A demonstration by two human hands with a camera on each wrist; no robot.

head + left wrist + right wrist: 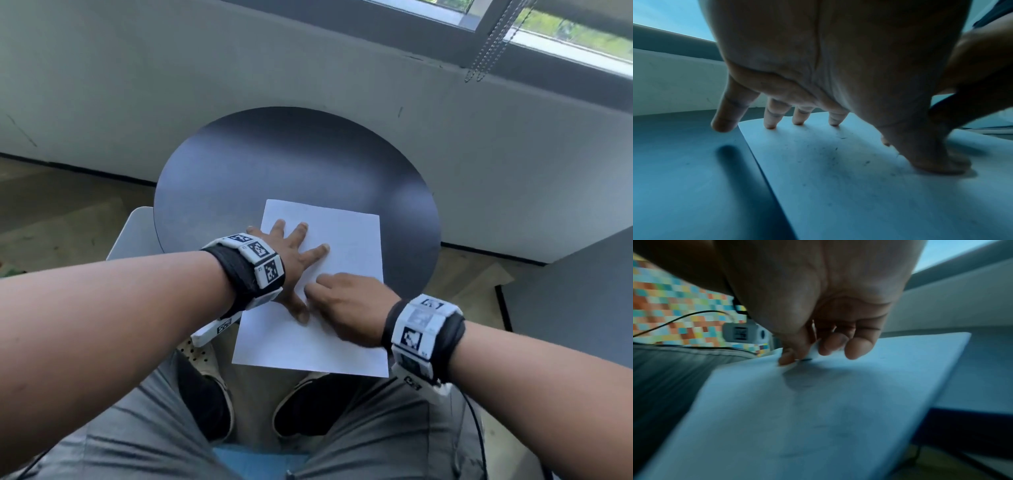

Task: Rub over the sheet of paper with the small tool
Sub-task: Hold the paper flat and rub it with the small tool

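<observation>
A white sheet of paper (342, 233) lies on the near right part of a round dark table (274, 164), its near edge hanging over the rim. My left hand (301, 270) presses flat on the sheet's left side with fingers spread; in the left wrist view the fingertips (798, 121) touch the paper (838, 178). My right hand (315, 287) is just right of the left thumb, low on the sheet. In the right wrist view its thumb and fingers (807, 355) pinch a small white tool (813, 352) down on the paper (818, 418). The head view hides the tool.
Dark specks and crumbs (835, 149) lie scattered on the sheet under my left palm. A white chair (137, 233) stands left of the table and a grey cabinet (582, 291) to the right. A grey wall with a window runs behind. My knees and shoes are below the table's near rim.
</observation>
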